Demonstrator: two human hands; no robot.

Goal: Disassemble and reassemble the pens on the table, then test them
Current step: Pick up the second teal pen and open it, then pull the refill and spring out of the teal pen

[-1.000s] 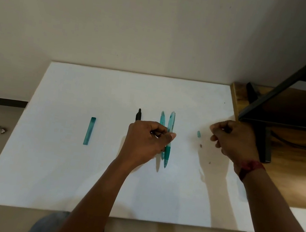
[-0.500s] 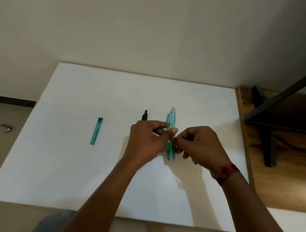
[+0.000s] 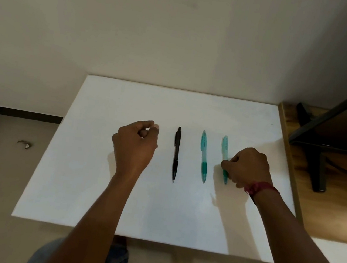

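Partly hidden: your right hand [image 3: 248,166] covers the lower barrel of the right teal pen [image 3: 224,147], so only its pale upper half and the tip below your fingers show. Your left hand [image 3: 134,146] is curled tight, thumb against forefinger, and a pale blur at the fingertips makes it impossible to tell whether anything is pinched there. Both forearms run out of the bottom edge.

Your left hand hovers over the white worktop [image 3: 113,201], knuckles up, just left of the black pen [image 3: 176,151] and not touching it. Your right hand rests low on the worktop, its fingers curled round the darker grip of the right teal pen. A red band [image 3: 259,187] circles that wrist.

All three pens lie side by side, apart, tips toward you. The black pen is opaque and slim with a clip at the far end. The middle teal pen [image 3: 203,151] is translucent, with a deeper green grip. The worktop is flat, matt and rectangular. A wooden surface [image 3: 334,216] adjoins it on the right beneath a black frame [image 3: 336,105].
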